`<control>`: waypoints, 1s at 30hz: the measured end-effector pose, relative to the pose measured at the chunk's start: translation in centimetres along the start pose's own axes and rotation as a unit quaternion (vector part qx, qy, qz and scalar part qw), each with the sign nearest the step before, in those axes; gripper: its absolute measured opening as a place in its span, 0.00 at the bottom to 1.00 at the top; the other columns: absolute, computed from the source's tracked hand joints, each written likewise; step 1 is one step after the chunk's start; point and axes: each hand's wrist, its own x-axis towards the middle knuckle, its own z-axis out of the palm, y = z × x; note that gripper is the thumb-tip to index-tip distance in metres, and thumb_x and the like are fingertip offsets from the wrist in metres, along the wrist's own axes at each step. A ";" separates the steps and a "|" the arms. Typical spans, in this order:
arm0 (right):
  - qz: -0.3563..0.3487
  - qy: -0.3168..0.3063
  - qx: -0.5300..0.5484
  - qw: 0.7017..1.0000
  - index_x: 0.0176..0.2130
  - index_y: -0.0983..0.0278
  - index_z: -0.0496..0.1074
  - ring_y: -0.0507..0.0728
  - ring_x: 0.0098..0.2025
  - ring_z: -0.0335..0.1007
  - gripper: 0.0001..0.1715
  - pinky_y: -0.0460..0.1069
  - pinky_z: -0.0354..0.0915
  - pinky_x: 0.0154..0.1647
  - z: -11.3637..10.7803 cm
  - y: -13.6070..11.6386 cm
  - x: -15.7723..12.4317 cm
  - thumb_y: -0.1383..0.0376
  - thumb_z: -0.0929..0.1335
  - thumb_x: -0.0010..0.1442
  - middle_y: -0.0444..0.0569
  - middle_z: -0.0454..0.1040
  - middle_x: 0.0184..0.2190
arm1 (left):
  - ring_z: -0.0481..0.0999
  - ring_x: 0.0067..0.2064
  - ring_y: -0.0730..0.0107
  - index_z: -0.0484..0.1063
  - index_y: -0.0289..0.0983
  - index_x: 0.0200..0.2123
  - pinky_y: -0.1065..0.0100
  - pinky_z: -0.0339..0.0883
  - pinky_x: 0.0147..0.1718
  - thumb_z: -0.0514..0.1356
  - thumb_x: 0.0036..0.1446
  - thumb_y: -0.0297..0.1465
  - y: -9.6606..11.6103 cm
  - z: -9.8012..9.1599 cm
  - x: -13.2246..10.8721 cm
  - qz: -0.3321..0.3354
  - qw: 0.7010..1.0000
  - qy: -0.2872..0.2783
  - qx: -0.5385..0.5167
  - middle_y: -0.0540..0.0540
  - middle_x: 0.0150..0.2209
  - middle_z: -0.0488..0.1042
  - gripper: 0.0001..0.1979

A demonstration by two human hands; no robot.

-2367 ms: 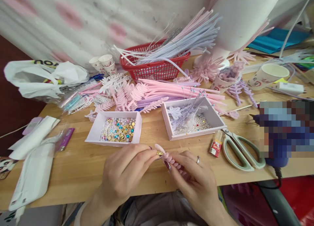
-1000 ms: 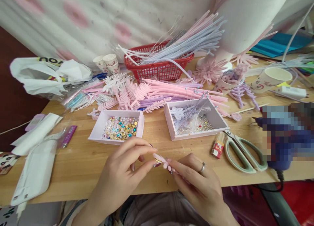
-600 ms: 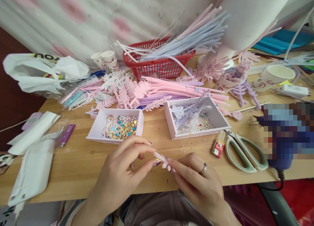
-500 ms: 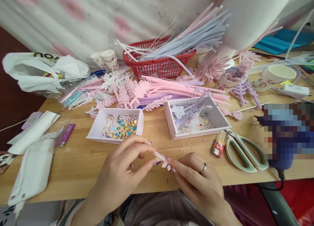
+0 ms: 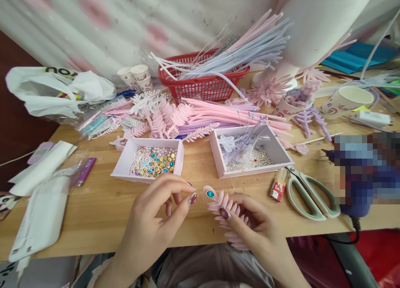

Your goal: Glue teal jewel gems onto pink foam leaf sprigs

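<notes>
My right hand [image 5: 261,227] grips a pink leafy sprig of fuzzy chenille stem [image 5: 215,207], thumb on top and fingers beneath. At the sprig's upper tip sits an oval blue gem [image 5: 210,194] with a beaded rim. Just left of that tip is my left hand [image 5: 153,217], its thumb and forefinger slightly apart with nothing visible between them. Beyond the left hand stands a white box [image 5: 117,169] of gold and blue gems, beads and white thread. Another white box [image 5: 220,168], behind the sprig, contains pins, pearls and a plastic bag.
Scissors [image 5: 334,204], a lighter [image 5: 279,184] and a partly pixelated glue gun [image 5: 356,207] lie to the right. Pink chenille stems [image 5: 212,111] and a red basket [image 5: 203,90] are at the back. Paper cups [image 5: 351,98] stand behind; a purple lighter [image 5: 85,171] lies left.
My right hand has turned the sprig so its gem faces up and its leaves show. My left fingers have come off the sprig's tip and parted slightly.
</notes>
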 end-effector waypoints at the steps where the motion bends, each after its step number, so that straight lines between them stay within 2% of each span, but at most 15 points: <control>1: 0.031 -0.013 0.017 0.999 0.42 0.61 0.84 0.55 0.28 0.80 0.15 0.44 0.73 0.25 -0.1 0.2 -0.1 0.52 0.74 0.67 0.50 0.84 0.32 | 0.78 0.33 0.78 0.77 0.43 0.40 0.80 0.72 0.28 0.61 0.66 0.21 0.0 0.3 -0.1 -0.013 1.000 0.006 -0.005 0.51 0.39 0.79 0.10; 3: 0.069 -0.023 0.031 0.997 0.42 0.61 0.85 0.55 0.28 0.79 0.19 0.44 0.72 0.25 -0.2 0.5 -0.2 0.49 0.74 0.65 0.50 0.83 0.32 | 0.76 0.32 0.79 0.78 0.43 0.40 0.80 0.71 0.27 0.61 0.65 0.22 0.0 0.9 -0.2 -0.050 0.998 0.010 -0.023 0.51 0.40 0.78 0.10; 5: 0.063 -0.014 0.033 0.997 0.41 0.60 0.85 0.54 0.29 0.77 0.18 0.43 0.71 0.27 -0.1 0.9 -0.3 0.49 0.75 0.65 0.49 0.82 0.31 | 0.75 0.31 0.79 0.79 0.44 0.41 0.80 0.71 0.27 0.63 0.64 0.24 0.0 1.5 -0.4 -0.083 0.995 0.016 -0.046 0.52 0.41 0.77 0.09; 8: -0.006 0.004 0.023 1.000 0.41 0.57 0.85 0.52 0.30 0.74 0.10 0.42 0.70 0.30 0.2 1.1 -0.3 0.54 0.75 0.66 0.46 0.80 0.30 | 0.73 0.31 0.79 0.80 0.47 0.42 0.81 0.69 0.25 0.66 0.62 0.25 0.2 2.2 -0.7 -0.109 0.990 0.027 -0.080 0.52 0.43 0.76 0.10; 11: -0.057 0.005 0.006 0.998 0.42 0.53 0.85 0.50 0.28 0.73 0.05 0.41 0.69 0.28 0.4 0.8 -0.2 0.59 0.75 0.66 0.44 0.79 0.29 | 0.73 0.31 0.79 0.80 0.49 0.42 0.82 0.67 0.23 0.66 0.62 0.25 0.5 2.6 -1.1 -0.111 0.988 0.034 -0.099 0.53 0.43 0.76 0.11; 19: -0.106 -0.002 -0.026 0.994 0.43 0.50 0.85 0.48 0.26 0.71 0.11 0.38 0.67 0.27 0.3 0.1 0.2 0.67 0.74 0.65 0.40 0.76 0.26 | 0.73 0.33 0.77 0.81 0.49 0.41 0.80 0.66 0.25 0.67 0.64 0.28 0.1 3.0 -1.7 -0.117 0.985 0.046 -0.121 0.52 0.44 0.75 0.08; 30: -0.144 -0.002 -0.067 0.987 0.44 0.54 0.83 0.48 0.26 0.71 0.11 0.39 0.66 0.27 0.0 0.5 -0.1 0.70 0.73 0.65 0.41 0.77 0.27 | 0.72 0.33 0.78 0.83 0.47 0.38 0.79 0.65 0.26 0.68 0.62 0.29 0.5 3.4 -1.8 -0.171 0.962 0.065 -0.202 0.51 0.42 0.74 0.05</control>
